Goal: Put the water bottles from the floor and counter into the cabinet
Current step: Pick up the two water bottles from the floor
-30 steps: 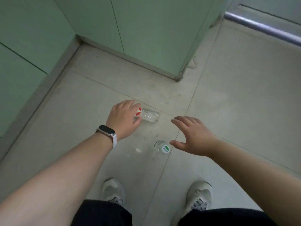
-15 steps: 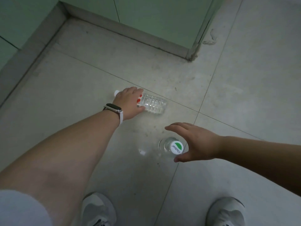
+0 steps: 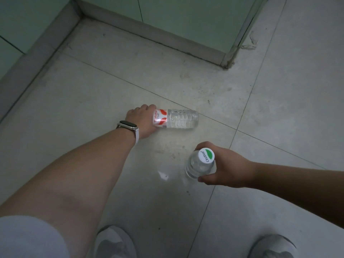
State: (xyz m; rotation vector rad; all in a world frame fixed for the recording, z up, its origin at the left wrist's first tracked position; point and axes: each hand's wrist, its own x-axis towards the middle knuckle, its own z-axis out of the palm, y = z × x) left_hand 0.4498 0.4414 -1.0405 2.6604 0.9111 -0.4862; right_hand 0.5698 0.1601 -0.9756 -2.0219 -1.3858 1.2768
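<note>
Head view, looking down: a pale grey tiled floor (image 3: 279, 108) runs up to pale green cabinet doors (image 3: 195, 19). The left hand (image 3: 143, 120) is curled round the neck end of a clear plastic water bottle with a red-and-white label (image 3: 178, 119), which lies on its side on the tiles. Nearby, the right hand (image 3: 227, 168) grips a roughly upright clear plastic bottle with a green-and-white cap (image 3: 200, 164). A dark smartwatch (image 3: 128, 125) sits on the left wrist.

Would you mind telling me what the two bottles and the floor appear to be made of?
Lying bottle: clear ribbed plastic, likely; light passes through. Upright bottle: clear plastic, matte white cap. Floor: glazed tile, seemingly; grout lines, faint sheen.
</note>
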